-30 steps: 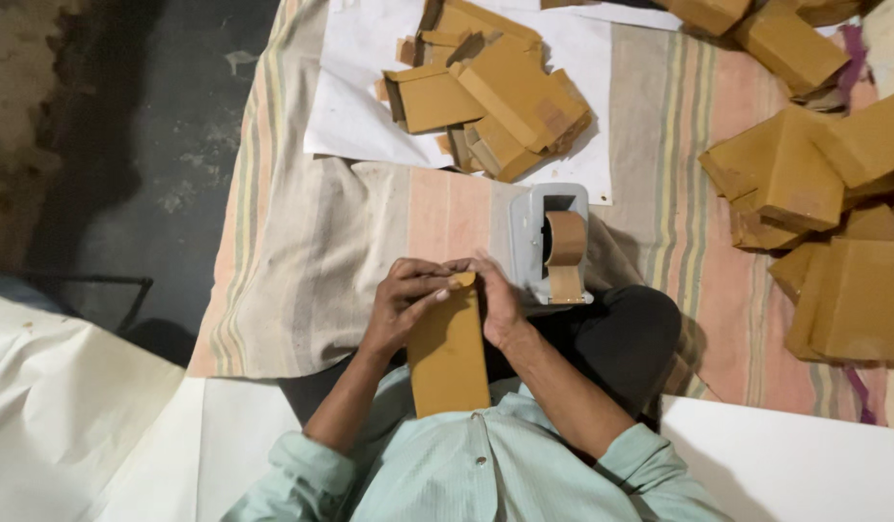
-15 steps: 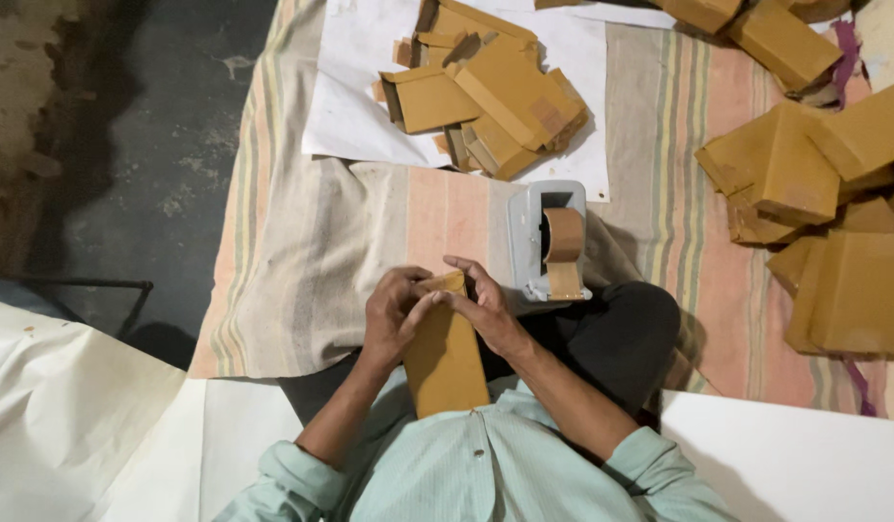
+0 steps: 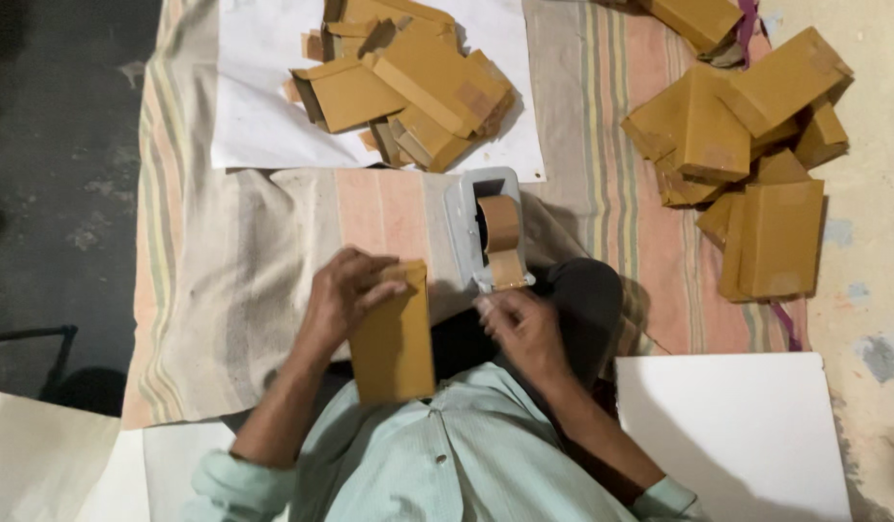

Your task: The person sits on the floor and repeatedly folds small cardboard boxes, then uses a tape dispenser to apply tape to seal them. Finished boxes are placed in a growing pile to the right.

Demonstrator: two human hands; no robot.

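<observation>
Brown envelope sits clasped in the left hand; right hand (grip pinching the tape end, seemingly) at the dispenser — pull straight, keep the flap flat.

Bare striped cloth lies open left of the left hand and ahead of it, up to the white sheet. The tape dispenser stands just ahead of the right hand. Envelope piles block the far middle and the right; between them runs a clear strip of cloth.
</observation>
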